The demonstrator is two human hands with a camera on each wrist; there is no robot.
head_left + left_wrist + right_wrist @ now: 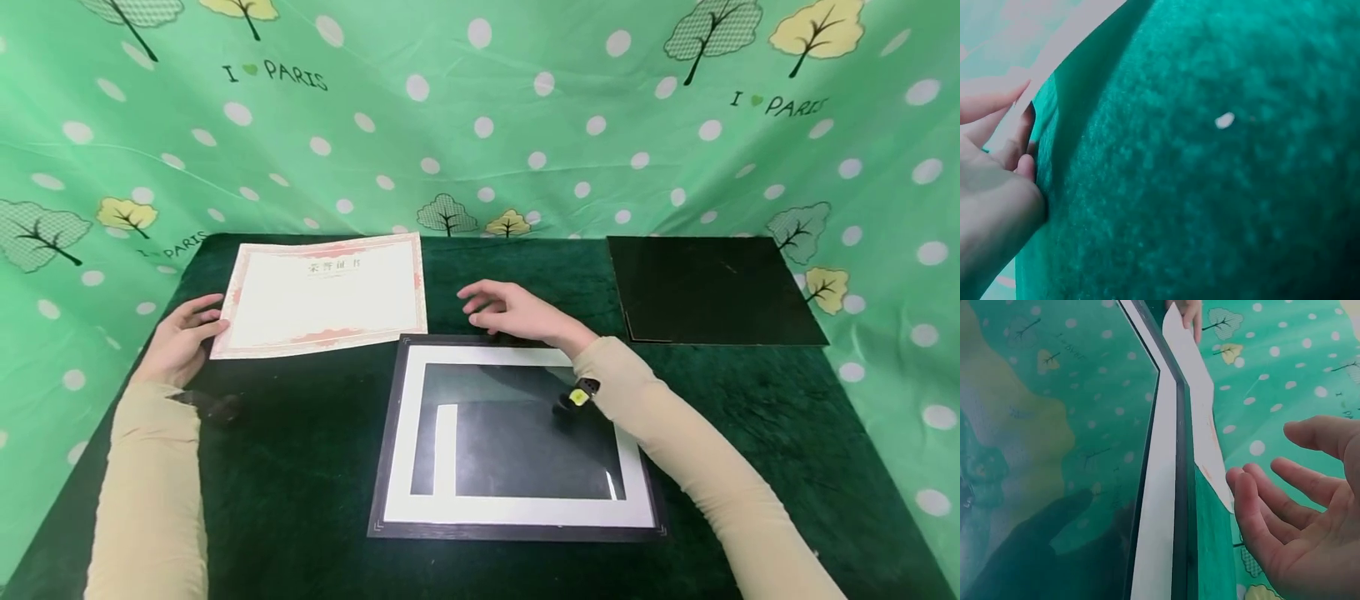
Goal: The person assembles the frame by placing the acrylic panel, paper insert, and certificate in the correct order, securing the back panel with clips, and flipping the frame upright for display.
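My left hand pinches the left edge of a certificate sheet with a red patterned border, at the back left of the table. In the left wrist view the paper's edge runs between thumb and fingers, slightly lifted off the cloth. My right hand hovers with loosely bent fingers above the far edge of a picture frame, holding nothing. The frame has a dark rim, a white mat and a reflecting pane. In the right wrist view the right hand is beside the frame's rim.
A black flat panel lies at the back right of the dark green cloth. Behind the table hangs a green dotted curtain printed with trees. A small white speck lies on the cloth.
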